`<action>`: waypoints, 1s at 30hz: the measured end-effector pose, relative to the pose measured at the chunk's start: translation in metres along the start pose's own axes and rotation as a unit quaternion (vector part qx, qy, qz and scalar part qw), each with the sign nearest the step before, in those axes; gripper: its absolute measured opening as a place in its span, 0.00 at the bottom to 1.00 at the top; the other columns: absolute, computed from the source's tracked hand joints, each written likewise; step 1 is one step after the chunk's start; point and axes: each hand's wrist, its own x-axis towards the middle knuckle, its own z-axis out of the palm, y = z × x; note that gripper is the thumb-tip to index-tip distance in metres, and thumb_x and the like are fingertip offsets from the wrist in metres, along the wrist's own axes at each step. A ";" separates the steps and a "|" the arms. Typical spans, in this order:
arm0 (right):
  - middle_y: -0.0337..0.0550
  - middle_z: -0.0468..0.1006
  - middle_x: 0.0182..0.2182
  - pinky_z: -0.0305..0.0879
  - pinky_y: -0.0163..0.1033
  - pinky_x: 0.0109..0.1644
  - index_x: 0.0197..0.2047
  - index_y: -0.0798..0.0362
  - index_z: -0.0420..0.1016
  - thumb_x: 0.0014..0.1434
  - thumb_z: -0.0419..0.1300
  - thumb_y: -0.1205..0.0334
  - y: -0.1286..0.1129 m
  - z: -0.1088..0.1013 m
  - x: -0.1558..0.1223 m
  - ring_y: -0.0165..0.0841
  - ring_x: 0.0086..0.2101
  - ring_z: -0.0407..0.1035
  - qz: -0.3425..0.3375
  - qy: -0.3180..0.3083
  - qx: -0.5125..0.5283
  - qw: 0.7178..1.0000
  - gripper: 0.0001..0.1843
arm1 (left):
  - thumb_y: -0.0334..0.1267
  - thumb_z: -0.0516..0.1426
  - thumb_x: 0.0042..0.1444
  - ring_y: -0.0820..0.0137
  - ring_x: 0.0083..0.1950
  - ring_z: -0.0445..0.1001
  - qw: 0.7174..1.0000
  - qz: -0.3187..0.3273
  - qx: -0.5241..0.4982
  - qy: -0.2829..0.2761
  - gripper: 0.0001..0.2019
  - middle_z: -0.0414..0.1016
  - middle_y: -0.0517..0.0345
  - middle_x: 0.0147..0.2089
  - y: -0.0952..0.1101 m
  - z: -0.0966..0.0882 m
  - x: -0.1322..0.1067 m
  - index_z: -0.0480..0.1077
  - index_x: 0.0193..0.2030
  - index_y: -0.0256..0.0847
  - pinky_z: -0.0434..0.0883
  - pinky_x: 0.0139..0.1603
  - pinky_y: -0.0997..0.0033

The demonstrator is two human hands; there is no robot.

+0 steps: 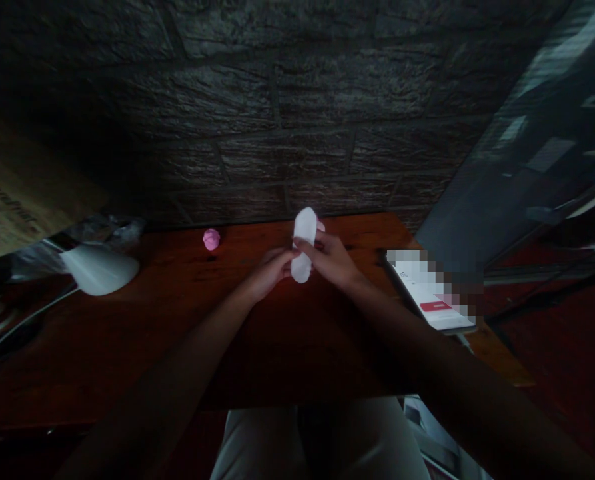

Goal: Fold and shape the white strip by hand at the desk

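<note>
Over the far part of the wooden table (257, 333), a long, pale, sole-shaped piece that looks like a white sock (305, 227) stands upright between my hands. My left hand (272, 272) is closed on its lower left edge, thumb on the near face. From the right, my right hand (332, 259) grips it with the thumb laid across its front; the other fingers are partly hidden behind. A small bit of pink (320, 225) shows behind the upper right edge. Left of my hands, a crumpled pink ball (211, 239) rests on the table.
A lit phone or tablet (430, 293) lies at the table's right edge, partly blurred out. On the left are a white lamp-like object (100, 269) with a cable, clear plastic wrapping and a brown paper bag (22, 193). A dark brick wall (277, 113) rises behind the table.
</note>
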 end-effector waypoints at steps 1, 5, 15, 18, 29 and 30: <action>0.43 0.76 0.27 0.65 0.40 0.31 0.32 0.56 0.75 0.55 0.62 0.52 0.000 0.000 0.000 0.32 0.27 0.68 -0.001 -0.004 0.002 1.000 0.14 | 0.41 0.62 0.48 0.61 0.40 0.79 1.000 -0.001 -0.001 0.002 0.11 0.81 0.47 0.36 0.000 0.000 0.000 0.76 0.34 0.34 0.74 0.43 0.62; 0.43 0.75 0.28 0.65 0.40 0.31 0.31 0.55 0.74 0.54 0.62 0.53 -0.001 0.000 0.000 0.32 0.28 0.67 -0.012 -0.008 0.003 1.000 0.13 | 0.41 0.62 0.48 0.61 0.40 0.79 1.000 -0.001 -0.008 0.003 0.11 0.81 0.47 0.35 0.001 0.001 0.000 0.76 0.33 0.34 0.75 0.43 0.62; 0.43 0.75 0.28 0.65 0.38 0.28 0.35 0.56 0.75 0.53 0.62 0.52 -0.003 0.001 -0.001 0.32 0.27 0.68 0.008 -0.014 0.029 0.999 0.14 | 0.42 0.61 0.49 0.59 0.42 0.79 1.000 -0.001 -0.011 0.001 0.11 0.81 0.47 0.36 0.001 0.000 0.001 0.75 0.34 0.35 0.75 0.45 0.60; 0.43 0.74 0.28 0.65 0.37 0.27 0.34 0.56 0.75 0.53 0.62 0.51 -0.003 0.001 -0.001 0.31 0.27 0.67 0.010 -0.009 0.026 1.000 0.15 | 0.41 0.61 0.49 0.60 0.41 0.79 1.000 -0.003 -0.017 0.002 0.10 0.81 0.47 0.36 0.002 0.002 0.000 0.74 0.33 0.35 0.75 0.45 0.60; 0.43 0.76 0.29 0.66 0.37 0.27 0.36 0.56 0.75 0.55 0.61 0.54 -0.005 0.001 -0.001 0.31 0.26 0.68 0.023 -0.004 0.027 0.999 0.12 | 0.39 0.62 0.47 0.61 0.40 0.79 1.000 -0.010 -0.022 0.001 0.11 0.81 0.47 0.37 0.004 0.003 -0.001 0.75 0.34 0.34 0.75 0.45 0.60; 0.43 0.76 0.29 0.66 0.37 0.27 0.36 0.56 0.75 0.55 0.61 0.54 -0.005 0.001 -0.001 0.31 0.26 0.68 0.023 -0.003 0.029 0.999 0.12 | 0.39 0.62 0.46 0.61 0.40 0.79 1.000 -0.010 -0.024 0.003 0.11 0.81 0.47 0.37 0.004 0.002 -0.001 0.75 0.35 0.34 0.75 0.45 0.60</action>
